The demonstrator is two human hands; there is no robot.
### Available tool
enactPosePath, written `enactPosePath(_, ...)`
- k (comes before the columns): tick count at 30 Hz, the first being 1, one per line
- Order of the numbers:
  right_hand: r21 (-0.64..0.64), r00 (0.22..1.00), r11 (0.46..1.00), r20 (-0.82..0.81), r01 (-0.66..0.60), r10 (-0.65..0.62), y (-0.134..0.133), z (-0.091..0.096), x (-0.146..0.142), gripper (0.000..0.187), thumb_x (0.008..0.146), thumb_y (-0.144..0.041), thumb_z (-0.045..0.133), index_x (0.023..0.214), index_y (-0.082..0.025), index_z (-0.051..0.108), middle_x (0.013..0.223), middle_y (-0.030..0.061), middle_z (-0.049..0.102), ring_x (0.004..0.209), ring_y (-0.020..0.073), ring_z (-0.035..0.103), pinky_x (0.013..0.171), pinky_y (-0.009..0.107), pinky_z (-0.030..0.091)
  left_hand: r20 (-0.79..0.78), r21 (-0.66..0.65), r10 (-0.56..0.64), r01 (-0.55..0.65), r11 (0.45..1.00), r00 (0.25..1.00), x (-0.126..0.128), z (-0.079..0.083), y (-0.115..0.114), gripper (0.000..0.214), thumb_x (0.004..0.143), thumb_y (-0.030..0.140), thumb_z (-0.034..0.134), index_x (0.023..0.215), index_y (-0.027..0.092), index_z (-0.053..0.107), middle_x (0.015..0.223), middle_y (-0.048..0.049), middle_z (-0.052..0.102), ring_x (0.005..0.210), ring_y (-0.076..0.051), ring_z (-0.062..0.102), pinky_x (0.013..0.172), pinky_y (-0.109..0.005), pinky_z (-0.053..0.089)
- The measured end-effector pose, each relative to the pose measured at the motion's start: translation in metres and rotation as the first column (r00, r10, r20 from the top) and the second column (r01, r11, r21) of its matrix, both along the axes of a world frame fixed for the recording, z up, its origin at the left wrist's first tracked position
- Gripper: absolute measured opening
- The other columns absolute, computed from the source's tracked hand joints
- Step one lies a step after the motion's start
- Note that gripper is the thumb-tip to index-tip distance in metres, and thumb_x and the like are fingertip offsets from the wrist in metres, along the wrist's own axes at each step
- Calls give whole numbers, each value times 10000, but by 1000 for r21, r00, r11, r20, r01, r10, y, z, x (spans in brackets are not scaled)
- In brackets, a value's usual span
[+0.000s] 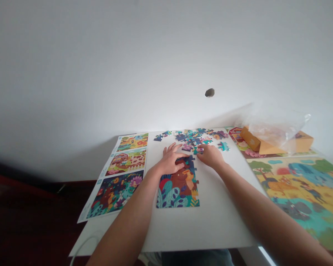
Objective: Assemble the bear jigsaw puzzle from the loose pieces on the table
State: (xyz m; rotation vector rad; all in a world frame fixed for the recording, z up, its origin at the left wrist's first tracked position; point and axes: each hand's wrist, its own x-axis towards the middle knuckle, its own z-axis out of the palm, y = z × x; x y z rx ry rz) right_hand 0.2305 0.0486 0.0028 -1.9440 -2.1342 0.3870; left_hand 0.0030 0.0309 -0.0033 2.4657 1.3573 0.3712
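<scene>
A partly joined jigsaw puzzle (180, 188) lies flat on the white table, showing a brown bear and teal leaves. My left hand (170, 160) rests on its upper left part with the fingers spread, covering some of the picture. Just beyond the puzzle's top right corner, my right hand (209, 155) is closed on a teal puzzle piece (197, 150), its fingertips partly hiding it. Close by, a purple puzzle piece (186, 147) lies between the two hands. A pile of loose puzzle pieces (192, 137) spreads out behind them.
At the left lies a picture sheet (111, 188) with three printed scenes. An orange box (272, 146) and a clear plastic bag (277, 125) sit at the back right. Nearer on the right is an animal-scene puzzle (302, 188). A white wall (155, 66) rises behind the table.
</scene>
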Motion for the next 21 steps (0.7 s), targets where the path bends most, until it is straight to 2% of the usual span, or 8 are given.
enactPosePath(4,26,999,999,18,37,-38,-1,-1,-1,380,844,-358,562,1192,-286,696,1067,89,735,997,269,667,814,327,488,2,-7,-26,26,1000,1000,1,4,-1,432,824,321,665,1252,379,652,1632,26,244,1500,-413,117,1142,-729,95)
enactPosePath(8,75,1000,997,-3,29,-29,-2,0,-4,337,839,-340,558,1131,-292,720,997,71,748,948,250,677,801,314,489,10,-20,-37,37,999,999,2,4,0,441,820,323,660,1257,378,636,1593,36,344,1494,-409,145,1138,-735,95)
enactPosePath(14,69,987,986,-40,-151,154,-8,4,-11,214,820,-347,606,941,-271,766,888,37,748,855,200,676,761,259,469,23,-43,-38,39,998,999,1,1,2,460,824,342,652,1280,387,608,1545,33,429,1481,-398,204,1135,-738,83)
enactPosePath(21,90,948,947,-52,-308,314,-11,5,-12,216,830,-299,579,934,-259,764,826,18,742,766,171,665,696,233,440,24,-6,-51,51,999,998,3,1,1,473,817,328,657,1286,364,605,1545,38,429,1468,-372,248,1167,-655,173)
